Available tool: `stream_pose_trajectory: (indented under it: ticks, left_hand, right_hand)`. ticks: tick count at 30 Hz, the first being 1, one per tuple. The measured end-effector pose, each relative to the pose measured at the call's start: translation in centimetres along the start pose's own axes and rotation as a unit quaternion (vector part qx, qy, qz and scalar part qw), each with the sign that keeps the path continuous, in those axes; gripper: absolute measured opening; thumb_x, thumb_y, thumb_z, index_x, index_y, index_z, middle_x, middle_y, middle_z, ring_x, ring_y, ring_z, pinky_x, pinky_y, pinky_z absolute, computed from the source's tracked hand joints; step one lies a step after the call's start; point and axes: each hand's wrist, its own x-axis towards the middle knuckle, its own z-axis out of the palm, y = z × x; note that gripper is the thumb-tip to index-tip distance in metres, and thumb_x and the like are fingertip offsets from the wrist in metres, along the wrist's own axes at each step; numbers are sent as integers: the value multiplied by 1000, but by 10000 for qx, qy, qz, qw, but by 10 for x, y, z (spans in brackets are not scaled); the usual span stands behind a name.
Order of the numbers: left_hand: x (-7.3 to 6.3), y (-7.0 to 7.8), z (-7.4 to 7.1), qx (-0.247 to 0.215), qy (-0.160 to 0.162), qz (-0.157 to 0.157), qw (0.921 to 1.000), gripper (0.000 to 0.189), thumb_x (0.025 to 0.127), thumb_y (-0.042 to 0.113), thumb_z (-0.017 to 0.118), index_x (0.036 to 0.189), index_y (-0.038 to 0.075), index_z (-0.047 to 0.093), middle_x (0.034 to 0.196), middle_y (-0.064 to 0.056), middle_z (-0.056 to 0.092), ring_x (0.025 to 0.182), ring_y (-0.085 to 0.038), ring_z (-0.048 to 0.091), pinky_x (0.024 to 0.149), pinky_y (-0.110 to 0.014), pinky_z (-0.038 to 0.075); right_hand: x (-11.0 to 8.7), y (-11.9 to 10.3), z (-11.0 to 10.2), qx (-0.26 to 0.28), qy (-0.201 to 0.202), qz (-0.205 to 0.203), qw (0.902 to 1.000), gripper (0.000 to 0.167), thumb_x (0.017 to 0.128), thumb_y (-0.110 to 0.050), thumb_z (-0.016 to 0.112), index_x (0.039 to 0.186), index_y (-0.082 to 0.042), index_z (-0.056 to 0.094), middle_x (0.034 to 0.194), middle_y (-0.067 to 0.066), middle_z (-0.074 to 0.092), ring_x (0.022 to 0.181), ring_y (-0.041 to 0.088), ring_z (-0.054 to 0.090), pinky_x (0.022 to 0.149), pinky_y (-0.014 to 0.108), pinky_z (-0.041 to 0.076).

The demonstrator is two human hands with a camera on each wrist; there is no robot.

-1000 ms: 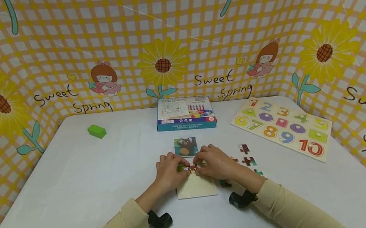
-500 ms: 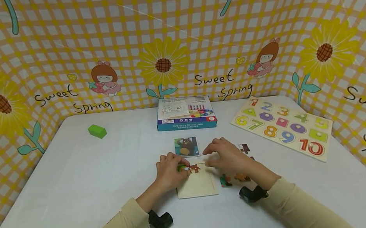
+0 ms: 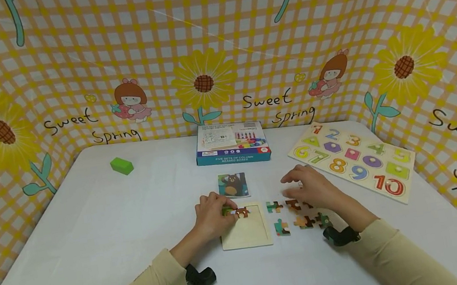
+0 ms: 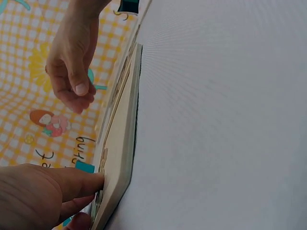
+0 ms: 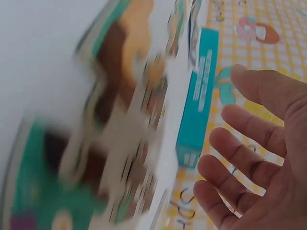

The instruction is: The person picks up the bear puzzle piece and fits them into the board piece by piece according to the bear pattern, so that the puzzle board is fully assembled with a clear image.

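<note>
My left hand [image 3: 214, 214] is at the upper left of a shallow wooden puzzle tray [image 3: 244, 233]. Its thumb and fingers pinch a green-edged jigsaw piece [image 3: 226, 209] there, partly hidden by the hand. Beside it in the tray lies a brown bear-face piece [image 3: 243, 212]. In the left wrist view, the left thumb [image 4: 91, 183] reaches the pieces inside the tray's rim. My right hand [image 3: 313, 189] hovers over the loose jigsaw pieces [image 3: 282, 227] right of the tray, fingers spread and holding nothing. The right wrist view shows its relaxed fingers [image 5: 249, 153] apart from the pieces.
A bear picture card [image 3: 232, 185] lies behind the tray, with a teal-edged box [image 3: 233, 156] farther back. At the right is a wooden number board [image 3: 352, 158]. A green block [image 3: 121, 166] sits at the far left. Patterned cloth [image 3: 212, 31] rises round the white tabletop [image 3: 136, 235].
My right hand has let go of the bear-face piece in the tray and moved right, over the loose pieces. My left hand has stayed at the tray.
</note>
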Motion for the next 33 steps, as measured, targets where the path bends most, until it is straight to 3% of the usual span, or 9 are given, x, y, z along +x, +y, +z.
stream_pose_trajectory:
  ticks: [12, 16, 33]
  left_hand:
    - [0, 1, 0, 5, -92, -123, 9999, 15, 76, 19, 71, 91, 17, 69, 100, -6, 54, 98, -24, 38, 82, -42, 26]
    - [0, 1, 0, 16, -83, -112, 9999, 15, 77, 19, 71, 91, 17, 69, 100, -6, 54, 98, -24, 38, 82, -42, 26]
    - [0, 1, 0, 21, -104, -100, 9999, 15, 77, 19, 71, 91, 17, 69, 100, -6, 53, 98, -24, 38, 82, -43, 26]
  right_hand:
    - [-6, 44, -11, -52, 53, 391, 9992, 34, 86, -29, 66, 113, -8, 65, 113, 14, 58, 106, 32, 53, 82, 46, 46]
    - [-7, 54, -12, -60, 97, 300, 9995, 33, 86, -26, 66, 112, -6, 65, 110, 17, 60, 101, 32, 55, 80, 45, 46]
    - [-3, 70, -10, -218, 96, 233, 9994, 29, 83, -13, 66, 110, -2, 65, 102, 16, 60, 91, 27, 55, 81, 45, 46]
